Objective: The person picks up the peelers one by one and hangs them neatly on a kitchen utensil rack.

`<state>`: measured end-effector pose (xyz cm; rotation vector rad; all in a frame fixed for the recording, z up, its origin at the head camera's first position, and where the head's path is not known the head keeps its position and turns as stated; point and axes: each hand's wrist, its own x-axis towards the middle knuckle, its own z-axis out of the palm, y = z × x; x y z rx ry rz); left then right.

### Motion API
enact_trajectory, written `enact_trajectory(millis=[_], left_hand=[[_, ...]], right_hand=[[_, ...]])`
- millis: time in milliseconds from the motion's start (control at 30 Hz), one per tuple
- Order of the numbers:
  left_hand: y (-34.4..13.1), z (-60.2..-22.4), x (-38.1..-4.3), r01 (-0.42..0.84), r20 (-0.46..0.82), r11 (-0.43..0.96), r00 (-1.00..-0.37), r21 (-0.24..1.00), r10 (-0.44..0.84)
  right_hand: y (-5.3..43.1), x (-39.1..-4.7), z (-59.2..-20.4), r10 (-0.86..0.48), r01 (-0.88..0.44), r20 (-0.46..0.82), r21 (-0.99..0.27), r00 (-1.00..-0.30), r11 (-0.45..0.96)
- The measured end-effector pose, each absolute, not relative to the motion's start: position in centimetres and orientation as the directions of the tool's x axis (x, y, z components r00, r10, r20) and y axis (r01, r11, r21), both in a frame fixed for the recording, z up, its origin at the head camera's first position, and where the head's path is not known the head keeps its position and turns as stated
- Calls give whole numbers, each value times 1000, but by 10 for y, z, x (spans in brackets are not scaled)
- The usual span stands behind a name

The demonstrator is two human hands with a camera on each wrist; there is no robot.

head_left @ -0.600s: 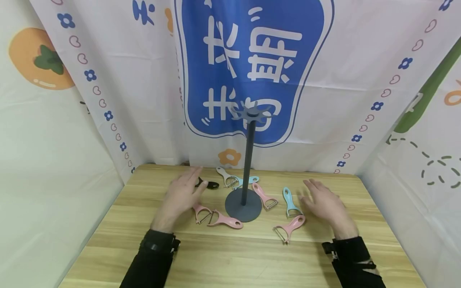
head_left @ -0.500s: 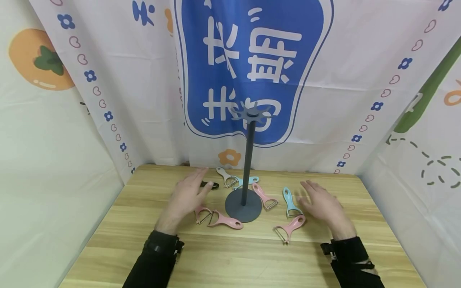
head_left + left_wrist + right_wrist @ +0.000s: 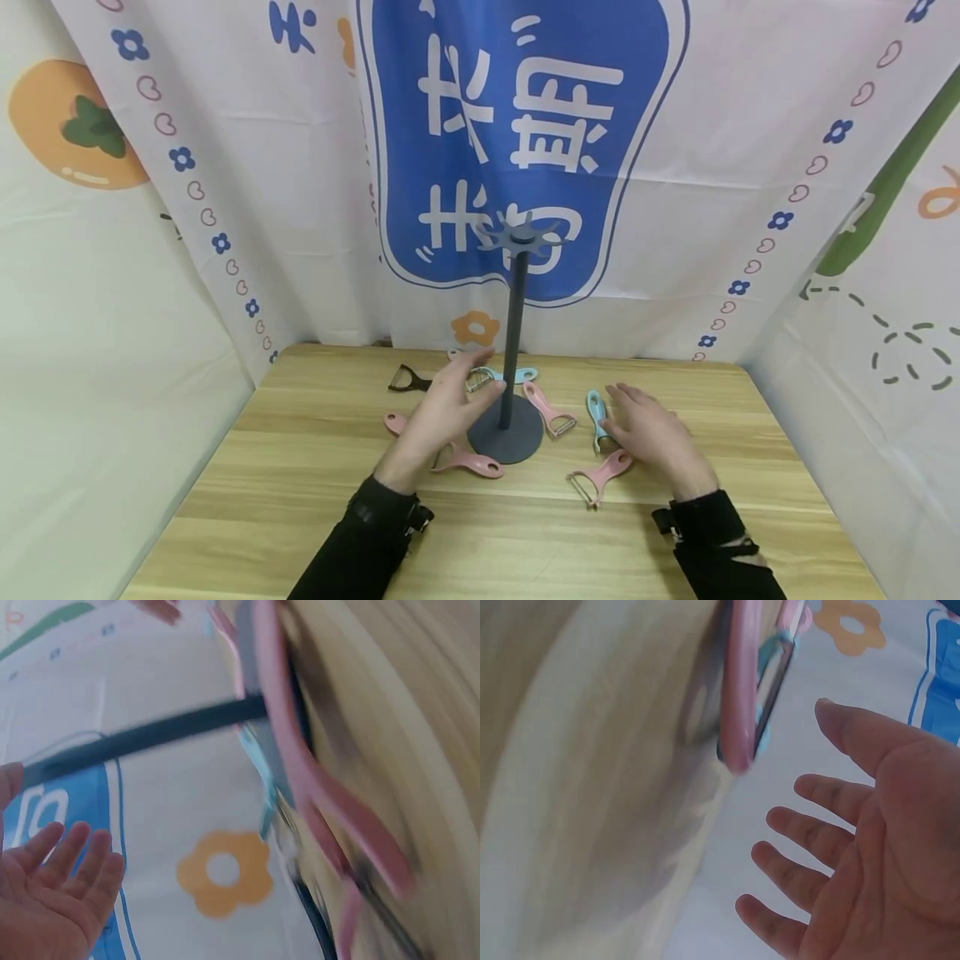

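Note:
A dark grey stand [image 3: 515, 333] with a round base and a hooked, star-shaped top stands on the table. Just left of its pole is my left hand [image 3: 446, 404], fingers spread and holding nothing, above the table. My right hand [image 3: 651, 429] hovers by a light blue peeler [image 3: 596, 408], partly covering it; the right wrist view shows its fingers apart with nothing in them. In front lie a pink peeler [image 3: 603, 471] on the right and another pink peeler [image 3: 480, 464] near the base. A third pink peeler [image 3: 394, 423] is mostly hidden by my left hand.
Behind the left hand lie a black peeler [image 3: 408, 379], a partly hidden white peeler [image 3: 454, 354] and a light blue peeler [image 3: 521, 375]. One more pink peeler [image 3: 550, 410] is right of the base. A printed curtain [image 3: 337, 208] hangs behind the wooden table [image 3: 480, 542].
My left hand has moved right toward the stand's pole, uncovering the black peeler. My right hand has shifted slightly left, over part of the light blue peeler.

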<state>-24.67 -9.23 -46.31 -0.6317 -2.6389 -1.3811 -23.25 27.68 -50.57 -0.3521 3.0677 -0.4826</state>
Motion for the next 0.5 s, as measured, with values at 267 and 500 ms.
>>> enact_trajectory(millis=[267, 500], left_hand=[[-66, -455, -251, 395, 294, 383, -909, 835, 296], [-58, -449, -253, 397, 313, 399, -913, 827, 262]], right_hand=[[262, -238, -516, -223, -217, 15, -308, -975, 926], [259, -239, -518, -232, -223, 2, -292, -973, 930]])
